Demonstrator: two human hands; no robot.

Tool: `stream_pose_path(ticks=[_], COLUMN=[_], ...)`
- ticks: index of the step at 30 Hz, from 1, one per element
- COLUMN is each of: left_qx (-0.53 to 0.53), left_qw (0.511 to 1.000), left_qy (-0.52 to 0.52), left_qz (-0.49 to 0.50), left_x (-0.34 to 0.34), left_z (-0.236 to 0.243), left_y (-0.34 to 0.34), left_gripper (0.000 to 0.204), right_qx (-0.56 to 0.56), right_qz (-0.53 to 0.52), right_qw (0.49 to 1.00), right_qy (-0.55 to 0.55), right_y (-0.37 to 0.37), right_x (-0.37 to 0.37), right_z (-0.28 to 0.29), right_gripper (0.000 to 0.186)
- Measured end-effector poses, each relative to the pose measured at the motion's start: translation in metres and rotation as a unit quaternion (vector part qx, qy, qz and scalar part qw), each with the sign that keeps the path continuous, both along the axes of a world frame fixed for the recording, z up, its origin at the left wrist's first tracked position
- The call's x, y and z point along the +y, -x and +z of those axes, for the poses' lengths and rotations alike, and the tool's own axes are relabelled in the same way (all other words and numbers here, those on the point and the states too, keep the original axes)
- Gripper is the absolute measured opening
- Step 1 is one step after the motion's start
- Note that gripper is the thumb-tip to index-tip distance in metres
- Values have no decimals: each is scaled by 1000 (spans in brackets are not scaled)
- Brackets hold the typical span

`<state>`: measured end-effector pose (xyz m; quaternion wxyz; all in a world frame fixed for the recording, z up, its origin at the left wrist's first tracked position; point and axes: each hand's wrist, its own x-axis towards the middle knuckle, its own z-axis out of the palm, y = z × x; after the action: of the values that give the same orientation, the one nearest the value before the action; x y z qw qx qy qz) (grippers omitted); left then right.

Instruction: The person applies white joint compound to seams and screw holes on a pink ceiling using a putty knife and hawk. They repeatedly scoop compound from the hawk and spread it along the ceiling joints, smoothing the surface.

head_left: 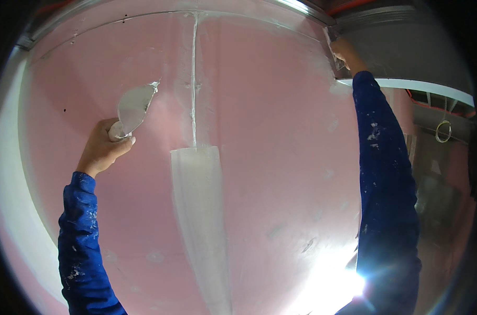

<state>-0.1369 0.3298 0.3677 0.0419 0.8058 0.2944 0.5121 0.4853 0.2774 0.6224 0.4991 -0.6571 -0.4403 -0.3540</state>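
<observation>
In my left hand (101, 149) is a putty knife (136, 107), gripped by its handle, with its wide grey blade tilted up and to the right. A dab of white compound clings to the blade's tip, which appears just off the pink plasterboard wall (280, 131). At the upper right, my right hand (347, 55) is closed around a flat tool (330, 44) smeared with white at the wall's edge. My fingers hide most of it, so its exact kind does not show. Both blue sleeves carry white spatters.
A narrow filled joint (194, 79) runs down the wall to a wide whitish coated strip (199, 178). Metal track (312, 10) borders the top. A bright lamp (356, 286) glares at the lower right. Beyond the right arm hangs a looped cable (444, 131) below a curved white edge (422, 85).
</observation>
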Motion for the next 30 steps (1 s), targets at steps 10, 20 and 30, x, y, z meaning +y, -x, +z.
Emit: stream_pose_path(ticks=[10,20,30], left_qx=[-35,-37,-42], left_qw=[999,998,997], left_qy=[-25,-28,-32], left_qz=[-22,-44,-47], left_x=[10,26,31], left_z=[-3,-5,-6], left_y=[6,10,12], left_gripper=[20,20,24], right_qx=[-204,-423,137], right_qz=[-95,53,301], right_qw=[973,905,944], right_qy=[50,14,-4], right_y=[198,40,-44], right_x=[34,-20,-28], right_z=[-17,-22,-29], right_gripper=[35,31,51])
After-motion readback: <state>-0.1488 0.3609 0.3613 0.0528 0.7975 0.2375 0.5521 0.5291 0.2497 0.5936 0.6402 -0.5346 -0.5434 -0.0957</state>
